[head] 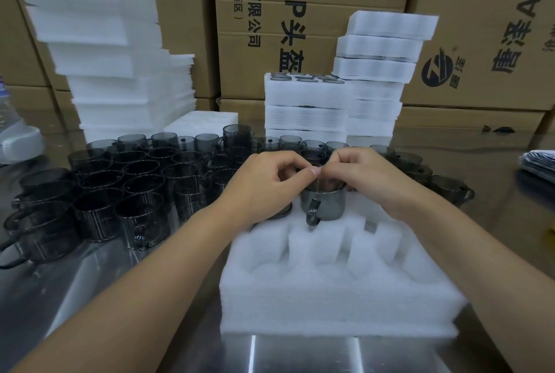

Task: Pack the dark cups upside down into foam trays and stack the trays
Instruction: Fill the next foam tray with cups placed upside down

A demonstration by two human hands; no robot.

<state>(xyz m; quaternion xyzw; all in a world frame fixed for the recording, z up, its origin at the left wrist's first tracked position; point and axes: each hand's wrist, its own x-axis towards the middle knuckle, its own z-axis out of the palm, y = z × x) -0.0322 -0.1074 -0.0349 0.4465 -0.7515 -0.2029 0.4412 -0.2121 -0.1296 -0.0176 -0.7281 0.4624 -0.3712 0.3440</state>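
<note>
One dark cup (322,203): smoky, translucent, glossy, handle toward camera, seated in far-row pocket of foam tray (330,306) on steel surface (300,354). Left hand (264,180), right hand (369,174): fingers curled, fingertips pinching at cup's top edge. Loose cups (135,180) crowd left.

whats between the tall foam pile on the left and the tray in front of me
Head view: loose dark cups crowd the table between foam pile and tray.

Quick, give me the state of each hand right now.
Left hand: closed, pinching the top of the dark cup.
Right hand: closed, pinching the same cup's top.
</note>
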